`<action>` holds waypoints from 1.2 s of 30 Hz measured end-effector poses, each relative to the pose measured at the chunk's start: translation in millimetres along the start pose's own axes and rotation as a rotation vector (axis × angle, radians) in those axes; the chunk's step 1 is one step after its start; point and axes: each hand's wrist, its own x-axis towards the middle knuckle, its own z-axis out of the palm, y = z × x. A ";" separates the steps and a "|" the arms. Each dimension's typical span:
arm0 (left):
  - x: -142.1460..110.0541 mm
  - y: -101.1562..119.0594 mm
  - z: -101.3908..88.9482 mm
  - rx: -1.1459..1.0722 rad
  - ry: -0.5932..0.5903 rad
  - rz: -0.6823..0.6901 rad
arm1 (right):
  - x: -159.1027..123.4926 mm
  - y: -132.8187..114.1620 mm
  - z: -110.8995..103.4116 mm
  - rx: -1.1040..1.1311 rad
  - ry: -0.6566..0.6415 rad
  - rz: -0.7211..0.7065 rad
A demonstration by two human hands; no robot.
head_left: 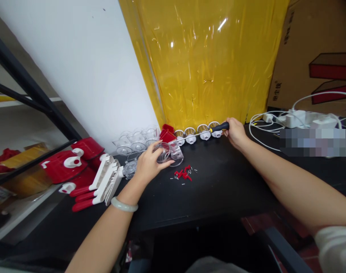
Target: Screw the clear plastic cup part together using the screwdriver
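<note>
My left hand (150, 162) is closed around a clear plastic part (176, 153) with a round opening, low over the black table. In my right hand (235, 132) is a screwdriver (220, 127) with a black and yellow handle, gripped near its end. Its long shaft points left, and the tip is at or close to the clear part; contact is hard to tell. Small red pieces (184, 173) lie in front of the clear part among several tiny metal screws or pins (176, 177). Behind the shaft stand several white-rimmed metal drums (203, 132).
Clear plastic cups (139, 139) and red parts (167, 132) stand at the back. Red housings (65, 167) and white handled parts (104, 182) are piled on the left by a black-framed shelf (22, 68). White cables and adapters (296, 118) lie at the right, before a cardboard box (312, 41).
</note>
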 end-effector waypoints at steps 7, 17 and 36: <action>0.7 0.3 -1.9 -0.074 -0.013 -0.025 | -2.8 -3.0 0.2 0.001 -0.043 -0.007; -0.2 -2.7 -2.7 -0.073 0.003 0.011 | -1.7 -7.6 -0.6 0.036 -0.066 0.033; -1.1 -3.5 1.2 -0.177 -0.007 0.008 | 2.5 -18.3 -2.4 0.045 -0.063 -0.005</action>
